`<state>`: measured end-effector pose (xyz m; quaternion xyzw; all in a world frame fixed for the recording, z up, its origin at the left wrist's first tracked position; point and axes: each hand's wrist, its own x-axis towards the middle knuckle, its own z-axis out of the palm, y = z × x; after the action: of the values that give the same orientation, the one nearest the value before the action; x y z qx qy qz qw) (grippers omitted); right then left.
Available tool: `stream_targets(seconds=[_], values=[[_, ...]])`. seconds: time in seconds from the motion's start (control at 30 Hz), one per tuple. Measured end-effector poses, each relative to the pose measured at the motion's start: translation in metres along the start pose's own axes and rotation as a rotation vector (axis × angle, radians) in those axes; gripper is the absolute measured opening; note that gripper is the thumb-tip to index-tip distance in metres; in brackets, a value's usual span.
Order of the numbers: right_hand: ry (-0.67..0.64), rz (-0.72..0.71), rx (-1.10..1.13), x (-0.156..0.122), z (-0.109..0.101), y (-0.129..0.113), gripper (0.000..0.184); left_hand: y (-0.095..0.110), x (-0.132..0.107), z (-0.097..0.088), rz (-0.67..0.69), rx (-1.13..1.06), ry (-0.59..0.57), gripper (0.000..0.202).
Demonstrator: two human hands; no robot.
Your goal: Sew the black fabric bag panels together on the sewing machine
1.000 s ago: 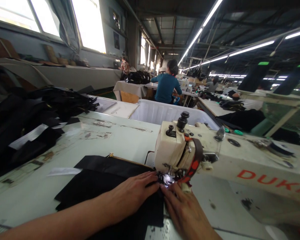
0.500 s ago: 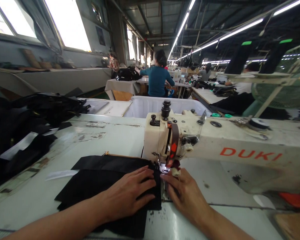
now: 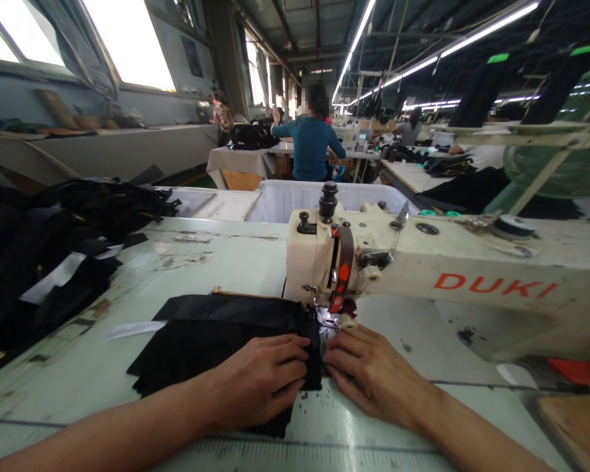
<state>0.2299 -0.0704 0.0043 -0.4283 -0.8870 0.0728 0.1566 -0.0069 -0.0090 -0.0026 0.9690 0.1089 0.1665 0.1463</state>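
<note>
A folded piece of black fabric (image 3: pixel 211 328) lies on the pale sewing table (image 3: pixel 216 262), its right edge under the needle of a cream sewing machine (image 3: pixel 423 262) marked DUKI. My left hand (image 3: pixel 260 377) lies palm down on the fabric's right part, fingers stretched toward the needle. Beside it, my right hand (image 3: pixel 368 373) rests flat just right of the fabric's edge, fingertips touching that edge below the presser foot (image 3: pixel 330 321). A thin gold-coloured edge, perhaps a zipper, shows along the fabric's far side.
A heap of black fabric pieces (image 3: pixel 54 242) fills the table's left side. A white label strip (image 3: pixel 135 329) lies left of the fabric. A white bin (image 3: pixel 295 200) stands behind the machine. A person in a teal top (image 3: pixel 311 147) sits at a farther table. A green fan (image 3: pixel 560 167) stands at right.
Both hands have drawn back toward me along the fabric, away from the needle, and the fabric's near edge has shifted with them. The camera has swung slightly, bringing the machine more into view.
</note>
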Motion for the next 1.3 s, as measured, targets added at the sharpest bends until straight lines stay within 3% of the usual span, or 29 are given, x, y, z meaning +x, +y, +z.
stream_targets(seconds=[0.23,0.47,0.63,0.87,1.03,1.13,1.3], values=[[-0.013,-0.058,-0.004,-0.020,0.001,-0.015,0.022,-0.001,0.002,0.004,0.024,-0.105,0.137,0.015],[-0.006,-0.059,0.019,-0.026,0.011,-0.021,0.018,-0.002,-0.004,0.018,0.150,0.105,0.191,0.011],[-0.028,-0.069,0.028,-0.025,0.012,-0.019,0.021,-0.001,-0.005,0.020,0.176,0.162,0.144,0.012],[-0.036,-0.036,0.090,-0.024,0.008,-0.020,0.020,-0.002,0.001,0.017,0.185,0.078,0.077,0.012],[0.148,0.164,0.191,-0.021,0.011,-0.009,0.020,-0.003,0.003,0.012,0.180,0.004,0.037,0.014],[0.153,0.229,0.136,-0.014,0.015,-0.004,0.032,0.000,0.005,0.008,0.156,0.050,0.021,0.015],[0.063,0.163,0.055,-0.005,0.022,0.001,0.046,0.006,0.005,0.000,0.074,0.104,0.076,0.017]])
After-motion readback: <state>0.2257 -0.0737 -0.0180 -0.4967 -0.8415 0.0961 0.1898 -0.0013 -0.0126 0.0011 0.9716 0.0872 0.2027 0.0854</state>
